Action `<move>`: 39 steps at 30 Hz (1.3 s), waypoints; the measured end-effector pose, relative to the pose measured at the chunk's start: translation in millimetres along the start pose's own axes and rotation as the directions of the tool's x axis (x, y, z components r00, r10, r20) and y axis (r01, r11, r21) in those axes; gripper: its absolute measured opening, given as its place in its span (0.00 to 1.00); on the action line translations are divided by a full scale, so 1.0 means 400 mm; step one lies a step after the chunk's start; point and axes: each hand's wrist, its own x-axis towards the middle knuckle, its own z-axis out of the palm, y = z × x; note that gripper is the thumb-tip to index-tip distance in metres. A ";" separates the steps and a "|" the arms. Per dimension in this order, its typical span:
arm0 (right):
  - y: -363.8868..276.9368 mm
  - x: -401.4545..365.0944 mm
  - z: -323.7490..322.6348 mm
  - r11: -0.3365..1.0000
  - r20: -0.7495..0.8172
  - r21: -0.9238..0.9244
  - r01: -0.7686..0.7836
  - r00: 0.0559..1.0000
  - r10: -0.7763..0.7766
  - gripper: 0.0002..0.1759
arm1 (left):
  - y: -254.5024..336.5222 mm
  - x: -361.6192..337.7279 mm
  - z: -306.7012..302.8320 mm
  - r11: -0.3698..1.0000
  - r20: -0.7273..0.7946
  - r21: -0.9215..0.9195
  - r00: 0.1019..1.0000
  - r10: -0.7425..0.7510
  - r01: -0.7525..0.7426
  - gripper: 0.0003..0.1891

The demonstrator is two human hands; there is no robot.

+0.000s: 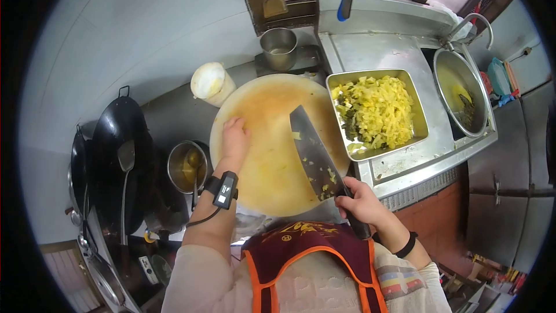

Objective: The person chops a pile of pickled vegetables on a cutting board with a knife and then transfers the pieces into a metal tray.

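My right hand (360, 202) is wrapped round the black handle of a cleaver (313, 153). Its broad blade lies over the right part of a round cutting board (266, 179), with bits of chopped yellow-green vegetable stuck to it. Over the left part of the board is my left hand (234, 141), its fingers curled in and no object showing in them. A rectangular metal tray (427, 119) right of the board holds a heap of chopped yellow vegetable (379, 110), with darker green pieces at its left side.
A whitish tub (212, 81) and a metal pot (278, 47) stand behind the board. To the left are a saucepan (188, 165) with a ladle in it and a dark wok (119, 133). A large metal bowl (461, 93) sits in the sink under the faucet (472, 22).
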 end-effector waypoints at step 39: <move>0.113 0.128 0.117 0.983 0.207 0.157 -0.098 0.976 0.064 0.18 | 0.181 -0.249 -0.041 0.848 0.280 -0.527 0.955 0.101 0.064 0.21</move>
